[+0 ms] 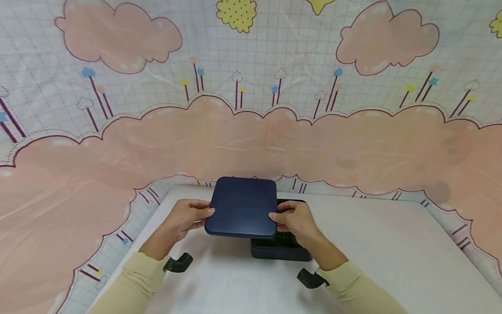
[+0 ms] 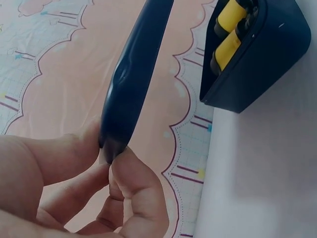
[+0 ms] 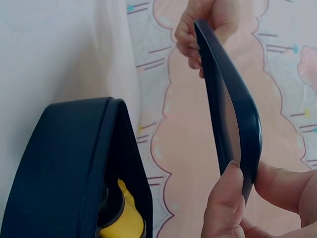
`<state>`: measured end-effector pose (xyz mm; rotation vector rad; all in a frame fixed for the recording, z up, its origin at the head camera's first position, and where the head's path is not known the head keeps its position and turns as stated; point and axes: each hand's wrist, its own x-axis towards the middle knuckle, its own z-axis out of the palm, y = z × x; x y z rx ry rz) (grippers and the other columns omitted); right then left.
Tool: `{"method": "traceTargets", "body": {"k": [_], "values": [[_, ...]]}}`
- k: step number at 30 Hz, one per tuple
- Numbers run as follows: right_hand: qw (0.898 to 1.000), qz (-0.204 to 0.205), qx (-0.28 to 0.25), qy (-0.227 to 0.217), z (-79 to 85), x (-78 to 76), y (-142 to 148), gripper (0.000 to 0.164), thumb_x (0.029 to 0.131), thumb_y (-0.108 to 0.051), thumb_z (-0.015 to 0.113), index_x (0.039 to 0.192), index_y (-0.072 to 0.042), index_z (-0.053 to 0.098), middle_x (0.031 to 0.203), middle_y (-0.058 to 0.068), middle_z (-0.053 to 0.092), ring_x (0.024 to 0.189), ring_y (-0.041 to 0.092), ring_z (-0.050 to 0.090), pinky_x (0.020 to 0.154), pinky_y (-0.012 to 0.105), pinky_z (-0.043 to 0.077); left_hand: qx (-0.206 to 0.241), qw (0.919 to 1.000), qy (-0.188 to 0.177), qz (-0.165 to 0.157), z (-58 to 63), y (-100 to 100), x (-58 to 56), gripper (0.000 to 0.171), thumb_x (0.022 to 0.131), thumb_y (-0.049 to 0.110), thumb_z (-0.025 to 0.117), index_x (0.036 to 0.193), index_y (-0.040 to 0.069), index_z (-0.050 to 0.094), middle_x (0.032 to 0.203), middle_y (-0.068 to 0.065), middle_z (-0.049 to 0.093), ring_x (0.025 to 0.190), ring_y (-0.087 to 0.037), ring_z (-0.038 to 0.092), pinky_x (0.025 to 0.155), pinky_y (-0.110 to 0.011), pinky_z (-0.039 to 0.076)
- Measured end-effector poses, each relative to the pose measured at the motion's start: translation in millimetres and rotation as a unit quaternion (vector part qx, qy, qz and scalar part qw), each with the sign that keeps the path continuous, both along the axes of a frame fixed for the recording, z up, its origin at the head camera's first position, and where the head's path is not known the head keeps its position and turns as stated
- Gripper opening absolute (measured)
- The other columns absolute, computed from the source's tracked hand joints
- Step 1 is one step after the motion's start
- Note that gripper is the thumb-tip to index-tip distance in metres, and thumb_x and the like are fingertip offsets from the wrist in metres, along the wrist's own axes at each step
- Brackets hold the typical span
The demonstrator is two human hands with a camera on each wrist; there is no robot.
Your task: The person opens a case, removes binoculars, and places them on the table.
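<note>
A square dark blue lid (image 1: 243, 207) with rounded corners is held up between both hands. My left hand (image 1: 186, 219) pinches its left edge, thumb on top and fingers beneath. On the opposite edge, my right hand (image 1: 296, 222) pinches it the same way. Behind and to the right of the lid, a dark blue box (image 1: 280, 253) stands uncovered on the white table, partly hidden by the lid and right hand. Inside it, the left wrist view shows yellow and black items (image 2: 230, 47); the right wrist view shows a yellow piece (image 3: 126, 218) within the wall.
The white table (image 1: 392, 244) spreads out around the box. A cloth printed with peach clouds (image 1: 266, 144) hangs behind it and runs along its sides. Black bands with cameras (image 1: 178, 263) are worn at both wrists, over beige sleeves (image 1: 135, 279).
</note>
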<state>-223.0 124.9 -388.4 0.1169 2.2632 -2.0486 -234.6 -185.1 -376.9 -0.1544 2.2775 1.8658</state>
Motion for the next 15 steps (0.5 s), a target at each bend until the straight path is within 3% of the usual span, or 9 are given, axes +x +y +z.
{"method": "traceTargets", "body": {"k": [15], "values": [[1.0, -0.007, -0.002, -0.002, -3.8, -1.9, -27.3, 0.047, 0.087, -0.005, 0.083, 0.13, 0.003, 0.067, 0.089, 0.013, 0.073, 0.068, 0.015, 0.073, 0.069, 0.031, 0.065, -0.012, 0.9998, 0.007, 0.015, -1.4, -23.3, 0.2, 0.049, 0.097, 0.009, 0.073, 0.142, -0.005, 0.06, 0.1, 0.0, 0.073, 0.082, -0.011, 0.067, 0.074, -0.023, 0.057]]}}
